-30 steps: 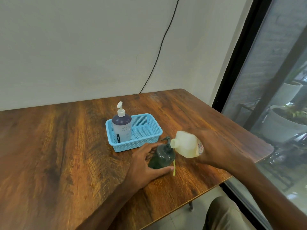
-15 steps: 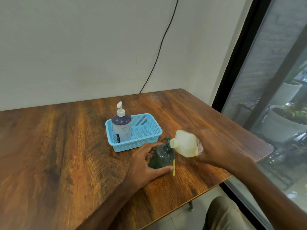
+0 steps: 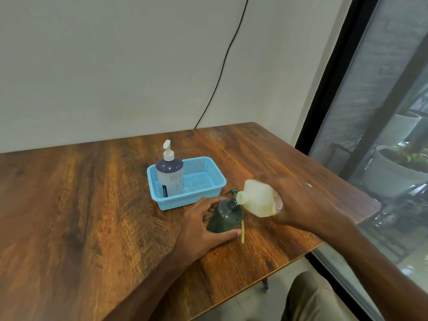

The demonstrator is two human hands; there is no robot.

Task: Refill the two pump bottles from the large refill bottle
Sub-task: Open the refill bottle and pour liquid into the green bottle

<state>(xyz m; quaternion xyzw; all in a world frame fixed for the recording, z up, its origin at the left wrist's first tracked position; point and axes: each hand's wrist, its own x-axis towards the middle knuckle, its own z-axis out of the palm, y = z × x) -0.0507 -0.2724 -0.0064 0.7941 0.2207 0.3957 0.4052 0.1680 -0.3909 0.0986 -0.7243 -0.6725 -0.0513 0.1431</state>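
We steady green pump bottle (image 3: 223,218) with left hand (image 3: 199,225) wrapped round it, near counter's (image 3: 92,205) right edge. Right hand (image 3: 301,205) grips refill bottle (image 3: 259,198), tipped sideways, mouth pointing left, just beside neck.

A brown wood-grain worktop (image 3: 81,205) with a rounded far corner stands against a pale wall (image 3: 104,66). A light-blue mesh basket (image 3: 209,169) sits on it, right of the middle. A thin black cable (image 3: 222,66) runs down the wall and behind the worktop's far edge. At the right, a black-framed window (image 3: 328,93) shows white plant pots (image 3: 391,179) outside.
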